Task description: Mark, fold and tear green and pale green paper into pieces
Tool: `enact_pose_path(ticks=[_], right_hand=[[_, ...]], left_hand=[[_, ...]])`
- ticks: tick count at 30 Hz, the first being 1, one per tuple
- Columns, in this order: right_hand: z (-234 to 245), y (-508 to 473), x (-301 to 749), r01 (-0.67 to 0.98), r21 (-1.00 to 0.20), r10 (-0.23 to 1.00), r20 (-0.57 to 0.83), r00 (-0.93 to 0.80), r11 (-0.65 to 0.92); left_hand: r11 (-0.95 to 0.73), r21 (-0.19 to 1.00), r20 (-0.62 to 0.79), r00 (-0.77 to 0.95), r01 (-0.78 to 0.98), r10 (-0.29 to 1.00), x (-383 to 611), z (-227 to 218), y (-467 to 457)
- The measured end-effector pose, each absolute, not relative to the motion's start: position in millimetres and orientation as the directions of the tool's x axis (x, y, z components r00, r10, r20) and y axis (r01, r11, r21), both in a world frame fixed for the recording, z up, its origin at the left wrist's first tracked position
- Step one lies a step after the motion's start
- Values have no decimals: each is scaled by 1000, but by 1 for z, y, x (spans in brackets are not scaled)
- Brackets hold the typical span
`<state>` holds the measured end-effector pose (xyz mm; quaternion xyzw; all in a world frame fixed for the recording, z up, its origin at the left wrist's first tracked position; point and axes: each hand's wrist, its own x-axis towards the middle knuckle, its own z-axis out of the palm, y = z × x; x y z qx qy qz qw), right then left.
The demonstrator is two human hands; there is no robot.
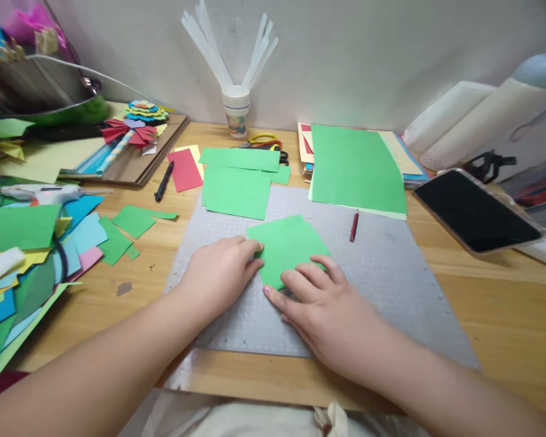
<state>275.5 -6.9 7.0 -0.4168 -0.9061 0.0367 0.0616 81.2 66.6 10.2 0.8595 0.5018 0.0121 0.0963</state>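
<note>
A piece of green paper [284, 246] lies at an angle on the grey gridded cutting mat [373, 291]. At its left edge, my left hand [221, 267] grips the paper between thumb and bent fingers. My right hand [323, 297] holds the lower right side, its fingertips on the sheet and one digit at the bottom corner. Part of the paper's lower edge is hidden under the right fingers. Just beyond it, more cut green paper [236, 191] rests on the mat's far left edge. A short red pencil [354, 226] is on the mat to the right.
Coloured paper scraps [27, 297] and a glue gun [50, 193] crowd the left. Along the back are scissors [264, 141], a paper cup [236, 112] with white strips, and a paper stack [357, 164]. A black pen [164, 181] lies left; a phone [480, 209] stands right.
</note>
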Motion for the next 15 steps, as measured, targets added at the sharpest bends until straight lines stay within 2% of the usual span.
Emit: enact_pose_path(ticks=[3,5,9,15], right_hand=[[6,-14,268,744,-28,741,113,-661,668],[4,-18,263,769,-17,765,125,-632,639],[3,-24,260,868,-130,877,110,-468,480],[2,-30,278,921,-274,960,41,-276,276]], left_hand=[[-480,171,-76,497,860,864,81,11,66],[-484,160,-70,499,860,864,81,11,66],[-494,144,-60,506,857,860,82,10,66],[-492,137,-73,504,860,861,82,10,67]])
